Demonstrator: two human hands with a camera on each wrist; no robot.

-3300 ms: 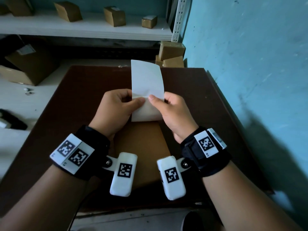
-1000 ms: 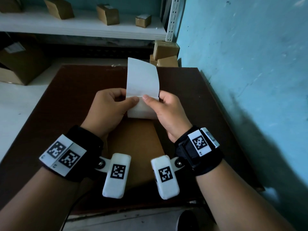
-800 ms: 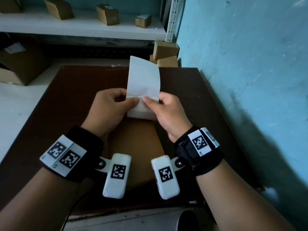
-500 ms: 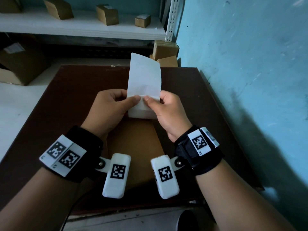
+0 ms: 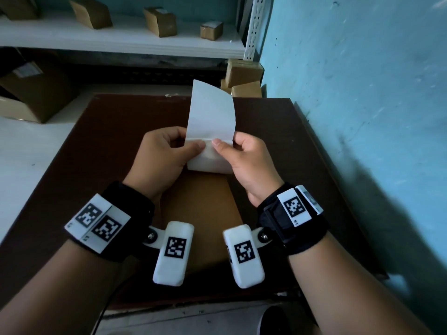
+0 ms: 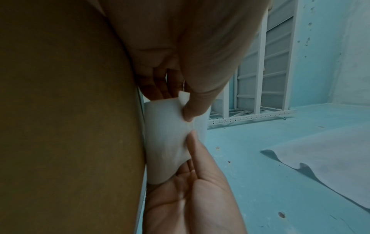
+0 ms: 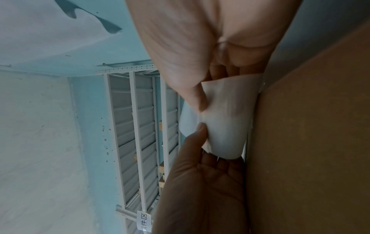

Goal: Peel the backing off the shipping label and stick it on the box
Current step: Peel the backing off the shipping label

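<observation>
A white shipping label strip (image 5: 211, 114) stands upright above a flat brown cardboard box (image 5: 200, 206) on the dark table (image 5: 96, 146). My left hand (image 5: 191, 147) pinches its left side and my right hand (image 5: 228, 143) pinches its right side, thumbs nearly meeting at a crosswise line. The upper part curls toward the right. In the left wrist view my left thumb (image 6: 192, 110) presses the label (image 6: 166, 134) beside the box (image 6: 70, 126). The right wrist view shows both thumbs on the label (image 7: 226, 126) next to the box (image 7: 310, 142). I cannot tell whether the backing has lifted.
A blue wall (image 5: 362, 117) runs close along the table's right edge. Two stacked cardboard boxes (image 5: 244, 78) sit behind the far right corner. A white shelf (image 5: 121, 39) carries several small boxes. A large carton (image 5: 36, 93) stands at the left.
My thumbs have drawn closer together on the label's crosswise line. The label's upright part has leaned and curled slightly to the right. Both hands stay in the same place over the box.
</observation>
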